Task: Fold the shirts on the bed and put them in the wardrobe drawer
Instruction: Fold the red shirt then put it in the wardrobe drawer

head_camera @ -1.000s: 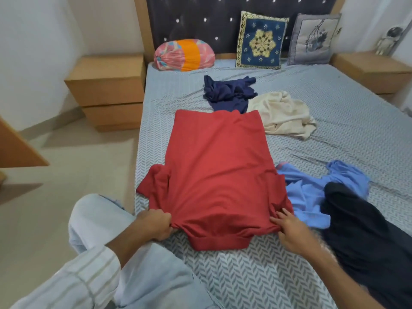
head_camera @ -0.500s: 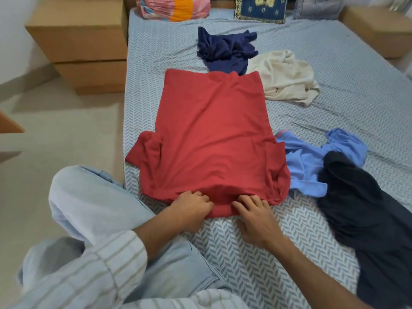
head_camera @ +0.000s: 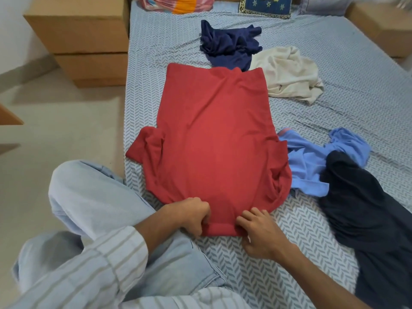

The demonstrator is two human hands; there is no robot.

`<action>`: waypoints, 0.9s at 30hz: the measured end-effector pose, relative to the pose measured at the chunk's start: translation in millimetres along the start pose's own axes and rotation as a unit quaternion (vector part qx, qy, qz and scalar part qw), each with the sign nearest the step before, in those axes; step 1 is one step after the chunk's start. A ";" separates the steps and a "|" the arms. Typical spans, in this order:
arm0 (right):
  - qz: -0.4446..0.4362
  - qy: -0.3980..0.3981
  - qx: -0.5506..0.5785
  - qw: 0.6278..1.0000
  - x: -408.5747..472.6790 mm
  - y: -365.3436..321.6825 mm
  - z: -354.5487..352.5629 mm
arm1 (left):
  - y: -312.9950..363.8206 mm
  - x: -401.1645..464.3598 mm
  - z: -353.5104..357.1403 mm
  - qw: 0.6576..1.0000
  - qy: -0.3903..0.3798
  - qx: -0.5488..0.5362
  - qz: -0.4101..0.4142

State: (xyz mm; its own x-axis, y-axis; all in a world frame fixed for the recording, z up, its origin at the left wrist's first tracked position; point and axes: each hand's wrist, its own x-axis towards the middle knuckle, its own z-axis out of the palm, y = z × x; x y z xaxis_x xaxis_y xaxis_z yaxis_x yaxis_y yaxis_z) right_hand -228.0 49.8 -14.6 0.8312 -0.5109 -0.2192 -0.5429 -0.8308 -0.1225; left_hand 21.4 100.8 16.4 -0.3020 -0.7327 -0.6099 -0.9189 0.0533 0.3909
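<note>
Now both hands, left hand and right hand, grip the red shirt's collar closer together.

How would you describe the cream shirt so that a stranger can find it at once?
Start from the bed with the blue-grey patterned sheet, then the flat red shirt in its middle. At that shirt's far right corner lies the cream shirt, crumpled, touching the navy shirt. It is the only pale garment; the others are red, blue or dark.

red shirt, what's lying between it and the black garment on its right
A light blue shirt, crumpled, shown in the head view: the red shirt overlaps its left edge, the black garment covers its right side.
</note>
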 end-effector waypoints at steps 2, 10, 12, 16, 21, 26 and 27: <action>0.013 -0.002 0.012 1.000 9.0 -0.6 -8.5 | -8.2 0.0 -5.5 0.998 0.029 -0.058 -0.013; 0.034 0.060 0.134 0.989 105.2 -48.2 -48.5 | -91.1 -27.4 -22.9 0.770 0.443 -0.371 -0.270; 0.016 0.059 0.156 0.986 141.8 -74.3 -54.7 | -105.4 -34.7 -23.5 0.648 0.491 -0.466 -0.349; -0.021 0.005 0.134 0.991 197.0 -128.8 -58.4 | -135.3 -37.3 -22.0 0.516 0.481 -0.588 -0.395; -0.036 -0.053 0.117 0.991 214.8 -154.3 -34.1 | -162.5 -34.3 -28.1 0.445 0.387 -0.725 -0.356; -0.084 0.014 0.244 0.966 206.4 -141.6 -24.6 | -177.7 -26.6 -35.5 0.459 0.312 -0.760 -0.339; -0.091 0.028 0.261 0.961 204.7 -139.3 -26.0 | -180.3 -26.1 -37.9 0.438 0.325 -0.771 -0.327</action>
State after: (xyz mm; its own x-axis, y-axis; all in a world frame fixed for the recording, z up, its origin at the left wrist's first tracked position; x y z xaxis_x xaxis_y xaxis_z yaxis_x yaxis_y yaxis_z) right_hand 20.9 55.3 -17.2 0.9157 -0.3899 -0.0976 -0.3611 -0.6915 -0.6256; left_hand 204.5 84.6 -12.1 0.4951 -0.3137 -0.8103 0.6623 -0.4675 0.5856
